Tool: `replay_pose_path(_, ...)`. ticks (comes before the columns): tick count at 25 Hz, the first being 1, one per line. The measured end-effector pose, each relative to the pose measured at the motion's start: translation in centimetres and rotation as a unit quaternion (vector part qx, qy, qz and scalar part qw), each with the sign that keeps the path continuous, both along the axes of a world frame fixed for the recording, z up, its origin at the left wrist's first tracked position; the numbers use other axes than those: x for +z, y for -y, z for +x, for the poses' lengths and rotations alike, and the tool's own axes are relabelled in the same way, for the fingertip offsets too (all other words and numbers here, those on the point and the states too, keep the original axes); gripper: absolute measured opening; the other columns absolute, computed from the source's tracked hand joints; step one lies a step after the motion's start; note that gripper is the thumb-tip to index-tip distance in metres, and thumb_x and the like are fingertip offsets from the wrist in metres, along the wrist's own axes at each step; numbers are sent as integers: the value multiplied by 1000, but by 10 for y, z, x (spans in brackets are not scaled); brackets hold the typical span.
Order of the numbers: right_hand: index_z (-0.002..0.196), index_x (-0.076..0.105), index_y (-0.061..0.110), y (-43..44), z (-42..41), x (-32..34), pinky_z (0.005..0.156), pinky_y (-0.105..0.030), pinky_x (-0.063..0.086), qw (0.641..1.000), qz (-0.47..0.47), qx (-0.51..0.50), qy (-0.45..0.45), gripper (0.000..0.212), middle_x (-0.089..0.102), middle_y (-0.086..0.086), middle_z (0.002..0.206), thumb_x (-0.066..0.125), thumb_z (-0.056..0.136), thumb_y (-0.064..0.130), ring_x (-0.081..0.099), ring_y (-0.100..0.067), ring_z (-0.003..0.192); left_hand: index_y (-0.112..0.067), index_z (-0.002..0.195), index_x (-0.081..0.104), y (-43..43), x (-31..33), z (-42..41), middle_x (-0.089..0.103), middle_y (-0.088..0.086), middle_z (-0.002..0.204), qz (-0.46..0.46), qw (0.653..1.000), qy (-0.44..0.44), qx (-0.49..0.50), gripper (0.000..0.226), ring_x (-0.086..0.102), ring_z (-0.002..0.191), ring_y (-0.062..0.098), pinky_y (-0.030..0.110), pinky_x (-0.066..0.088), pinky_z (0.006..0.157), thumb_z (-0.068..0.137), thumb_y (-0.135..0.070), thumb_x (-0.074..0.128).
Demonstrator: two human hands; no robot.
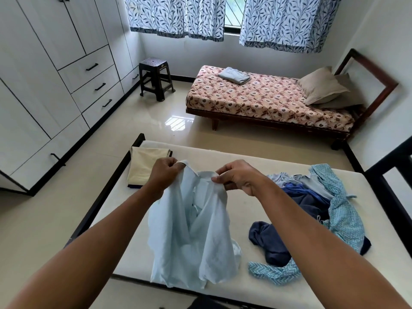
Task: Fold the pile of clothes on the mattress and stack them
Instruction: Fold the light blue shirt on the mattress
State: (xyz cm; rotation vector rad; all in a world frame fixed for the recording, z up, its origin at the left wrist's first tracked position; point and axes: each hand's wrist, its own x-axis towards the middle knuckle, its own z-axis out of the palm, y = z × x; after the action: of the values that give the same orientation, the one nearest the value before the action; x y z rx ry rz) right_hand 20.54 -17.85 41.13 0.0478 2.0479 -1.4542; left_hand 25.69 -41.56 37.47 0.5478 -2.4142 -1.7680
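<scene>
A pale blue shirt (191, 237) hangs over the white mattress (240, 159), held up by its top edge. My left hand (163, 172) grips one upper corner and my right hand (238, 177) pinches the other, the two hands a short way apart. Its hem droops to the mattress's near edge. On the right lies the loose pile of clothes (316, 208): dark blue pieces and a teal patterned garment. A folded cream garment (145, 166) lies at the mattress's far left corner, on something dark.
Across the tiled floor stands a second bed (263, 101) with a floral sheet, pillows and a folded grey cloth (234, 75). A dark plastic stool (156, 78) is beside it. White wardrobes with drawers (44, 85) line the left wall.
</scene>
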Motion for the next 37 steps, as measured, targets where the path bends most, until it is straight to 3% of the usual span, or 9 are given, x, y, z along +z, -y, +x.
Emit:
replay_pose_path(4, 118, 68, -2, -2, -9, 11, 72, -32, 64, 989, -122, -73, 40, 41, 77, -15, 96, 83, 80, -4, 76, -22, 82, -8, 80, 71, 24, 15, -1, 65, 5, 77, 38, 994, 65, -78, 16, 57, 72, 17, 24, 44, 60, 78, -22, 79)
replay_pose_path(8, 120, 67, 3, -2, -15, 21, 66, -28, 62, 969, -210, -115, 58, 39, 73, -12, 97, 78, 83, -5, 72, -20, 79, -15, 71, 63, 38, 5, 8, 61, -1, 73, -281, 943, 92, -155, 18, 60, 75, 20, 27, 40, 58, 86, -17, 73)
replay_pose_path(12, 117, 67, 6, 7, -12, 26, 65, -28, 62, 964, -234, -115, 48, 39, 74, -10, 94, 80, 81, -4, 72, -18, 76, -9, 86, 67, 27, 0, 13, 70, 14, 77, -427, 904, 1, 35, 19, 67, 76, 38, 36, 48, 61, 90, -27, 70)
replay_pose_path(17, 115, 72, 8, 4, -16, 46, 70, -27, 61, 951, -282, -127, -12, 45, 77, -6, 94, 88, 73, 8, 71, -16, 78, -17, 61, 47, 4, 38, 3, 45, -5, 51, -228, 951, -151, 147, 41, 39, 49, 12, 32, 32, 52, 99, -22, 60)
replay_pose_path(21, 115, 70, 4, 3, -15, 36, 69, -33, 63, 986, -134, -97, -20, 49, 78, -16, 101, 90, 71, 0, 75, -22, 78, -15, 51, 36, 10, 33, -7, 34, -1, 48, -184, 977, -46, 102, 48, 33, 49, 16, 34, 28, 56, 93, -10, 58)
replay_pose_path(24, 116, 69, 3, 8, -8, 20, 73, -34, 66, 996, -49, -75, -2, 47, 77, -17, 99, 87, 74, -7, 76, -23, 79, -5, 56, 49, 9, 31, -5, 42, 4, 56, -135, 990, 26, 40, 36, 40, 56, 20, 32, 31, 59, 89, -12, 61)
replay_pose_path(28, 118, 68, 3, 18, -2, 9, 75, -36, 65, 994, -76, -78, 14, 48, 76, -15, 91, 84, 75, -11, 73, -23, 75, -5, 81, 63, 2, 36, 6, 53, 14, 77, 81, 989, 121, 41, 3, 49, 68, 24, 34, 40, 65, 83, -5, 62)
replay_pose_path(32, 119, 68, 5, 26, 3, 10, 89, -46, 62, 987, -136, -88, 18, 47, 77, -12, 88, 85, 77, -7, 70, -26, 83, -8, 81, 65, 3, 48, 19, 62, 12, 72, 187, 973, 126, 46, 7, 57, 52, 22, 25, 44, 54, 85, -10, 59)
replay_pose_path(37, 117, 71, 5, 31, 11, 5, 96, -45, 60, 977, -180, -93, 59, 44, 77, -15, 99, 86, 77, -4, 72, -26, 90, -7, 81, 75, 9, 46, 22, 70, 13, 77, 136, 987, 83, 17, 11, 64, 69, 27, 25, 49, 59, 91, -8, 69)
